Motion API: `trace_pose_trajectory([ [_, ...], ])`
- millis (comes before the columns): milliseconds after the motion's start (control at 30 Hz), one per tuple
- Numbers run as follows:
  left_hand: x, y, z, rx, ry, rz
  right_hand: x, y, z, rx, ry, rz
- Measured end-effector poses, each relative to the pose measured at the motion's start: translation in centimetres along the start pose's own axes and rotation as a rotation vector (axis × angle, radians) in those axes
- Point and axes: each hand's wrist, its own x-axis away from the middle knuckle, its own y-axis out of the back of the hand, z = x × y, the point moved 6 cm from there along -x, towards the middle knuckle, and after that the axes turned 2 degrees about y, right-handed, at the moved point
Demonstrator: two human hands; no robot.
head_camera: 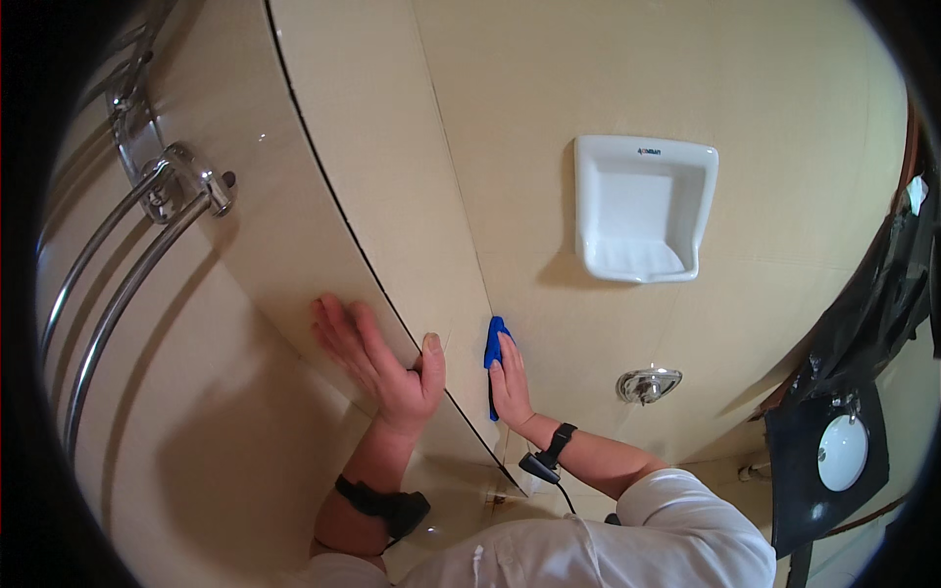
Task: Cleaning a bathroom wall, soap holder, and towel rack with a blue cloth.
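My left hand (390, 375) is raised at a long dark-edged panel (367, 268), its fingers spread left of the dark line and its thumb reaching across to the right of it. Whether the palm presses on the panel is unclear. To its right, my right hand (511, 378) holds a blue cloth (496, 349) flat against the beige tiled wall (537, 323), beside the corner seam. Part of the cloth is hidden under the fingers. Each wrist or forearm carries a black strap with a small device.
A white ceramic soap dish (643, 209) is set in the wall, above a chrome shower valve (649, 385). Chrome towel bars (110, 316) stick out at left. At right are black plastic sheeting (875, 294) and a black counter (794, 478) with a white basin (843, 453).
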Motion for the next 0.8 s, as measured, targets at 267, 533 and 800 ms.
trace_pose_trajectory([
  [267,0.1,-0.1,0.2,0.013,0.011,-0.037,-14.4,2.6,11.9,0.273,0.487,-0.082],
  [533,0.1,-0.4,0.3,0.017,-0.007,-0.042,-24.9,6.0,21.1,0.761,0.887,-0.406],
  [800,0.5,-0.3,0.7,0.049,0.008,-0.045,-14.3,4.8,9.6,0.953,0.681,-0.183],
])
